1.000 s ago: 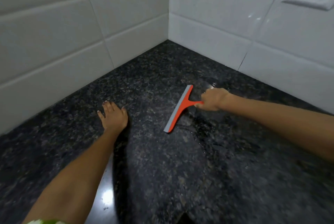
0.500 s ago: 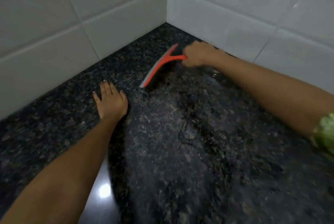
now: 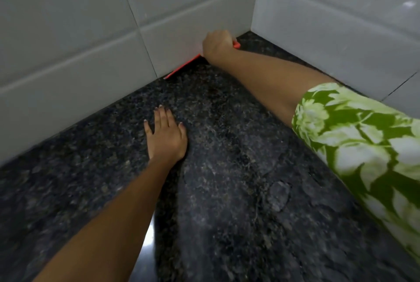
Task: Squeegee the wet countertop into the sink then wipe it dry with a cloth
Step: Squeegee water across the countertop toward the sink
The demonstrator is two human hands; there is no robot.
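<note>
Head view: the squeegee handle is grasped by the clenched right hand, blade pressed against the wall tiles. The left hand, released, is laid flat on the countertop, well below that grip.

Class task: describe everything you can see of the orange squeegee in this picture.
Only parts of the squeegee show: a thin orange strip, plastic by its look, lying low along the foot of the white tiled wall on the dark speckled countertop, and an orange tip past the knuckles. The right hand grips and hides its handle. Its rubber edge is not visible.

Green-and-white floral sleeve, bare forearms
</note>
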